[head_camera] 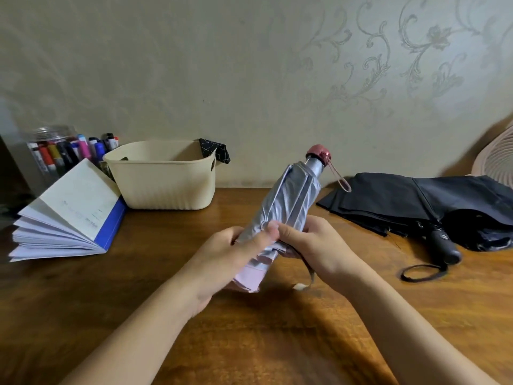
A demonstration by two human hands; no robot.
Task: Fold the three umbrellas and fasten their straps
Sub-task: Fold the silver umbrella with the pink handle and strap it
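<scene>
Silver umbrella (280,207): being held above the table (249,343), mid-front, pink handle (319,154) pointing up and away.
Left hand (238,254): curling round the lower canopy, thumb pressing the fabric.
Right hand (311,245): gripping the same bundle from the other side.
Pleats (301,198): likely needing smoothing one way, then twisting tight.
Strap (306,282): hanging loose below the right hand, not yet fastened; wrapping it comes last.
Black umbrella (416,201): lying loose-canopied at right.

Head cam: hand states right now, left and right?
Left hand: holding the silver umbrella, fingers curled round its folded canopy.
Right hand: gripping the same umbrella, thumb on the fabric.
</scene>
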